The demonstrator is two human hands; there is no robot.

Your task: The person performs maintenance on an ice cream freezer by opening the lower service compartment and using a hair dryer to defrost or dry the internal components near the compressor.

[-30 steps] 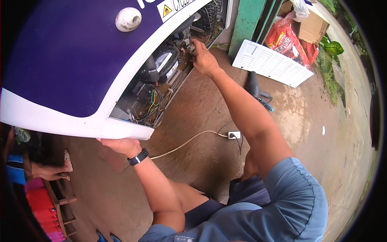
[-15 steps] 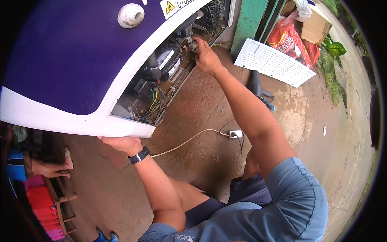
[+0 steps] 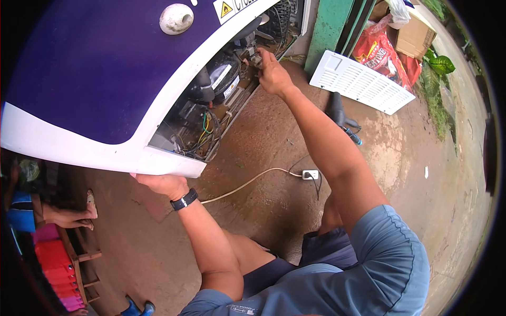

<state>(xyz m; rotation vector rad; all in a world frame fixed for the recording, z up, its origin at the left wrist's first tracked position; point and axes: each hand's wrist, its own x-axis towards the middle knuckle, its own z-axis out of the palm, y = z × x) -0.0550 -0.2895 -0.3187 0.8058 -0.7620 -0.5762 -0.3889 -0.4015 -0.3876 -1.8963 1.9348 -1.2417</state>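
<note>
My left hand [image 3: 162, 184] grips the lower white edge of a purple-and-white appliance [image 3: 89, 84], whose side opening exposes a black compressor [image 3: 220, 71] and a tangle of wires [image 3: 204, 131]. My right hand [image 3: 274, 73] reaches to the opening's far part, its fingers closed at small metal fittings [image 3: 252, 47] beside the compressor; what exactly they hold is too small to make out. A white vented panel [image 3: 363, 81] leans beyond that hand. Below the panel, a black blower-like tool [image 3: 336, 109] lies on the ground.
A cable runs across the concrete to a white socket block [image 3: 311, 175]. A green post [image 3: 327, 31], red bag [image 3: 374, 45], cardboard box [image 3: 414, 37] and plants [image 3: 440, 66] stand at upper right. At left are another person's legs [image 3: 68, 213] and red items [image 3: 55, 263] by a wooden rack.
The view has shifted slightly, the appliance and both hands sitting a little higher and further right in the picture. Both hands stay on the same places.
</note>
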